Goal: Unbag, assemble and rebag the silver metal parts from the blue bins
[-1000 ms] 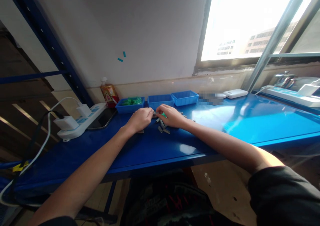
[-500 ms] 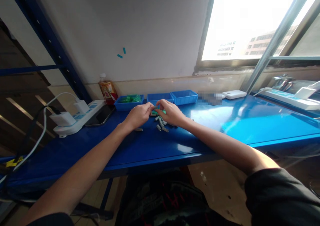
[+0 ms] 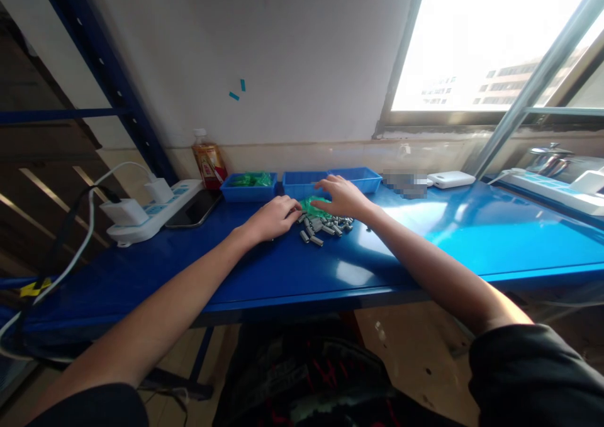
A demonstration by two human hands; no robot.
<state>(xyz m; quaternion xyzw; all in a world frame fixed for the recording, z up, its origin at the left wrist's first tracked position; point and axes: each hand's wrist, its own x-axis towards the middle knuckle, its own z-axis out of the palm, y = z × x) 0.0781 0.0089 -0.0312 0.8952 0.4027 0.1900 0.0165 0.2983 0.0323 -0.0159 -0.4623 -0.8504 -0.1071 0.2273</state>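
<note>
My left hand (image 3: 276,218) rests low over the table at the left edge of a pile of small grey metal cylinders (image 3: 325,226). Its fingers are curled together, and whatever lies between the fingertips is hidden. Above the pile's far side hovers my right hand (image 3: 344,195), its thumb and fingers apart with nothing visible in them. Crumpled green plastic (image 3: 317,207) lies between the two hands, behind the cylinders. Just beyond the right fingertips stands a blue tray (image 3: 299,178), and the hand partly covers a second blue tray (image 3: 365,182).
A third blue tray (image 3: 249,192) holds green plastic. To its left are a drink bottle (image 3: 207,163), a phone (image 3: 194,209) and a power strip (image 3: 177,199) with plugs. A white box (image 3: 452,180) and another power strip (image 3: 559,190) lie at right.
My hands have moved apart from where their fingertips met over the pile. The right has opened and moved right, uncovering more cylinders and green plastic. The view has shifted slightly.
</note>
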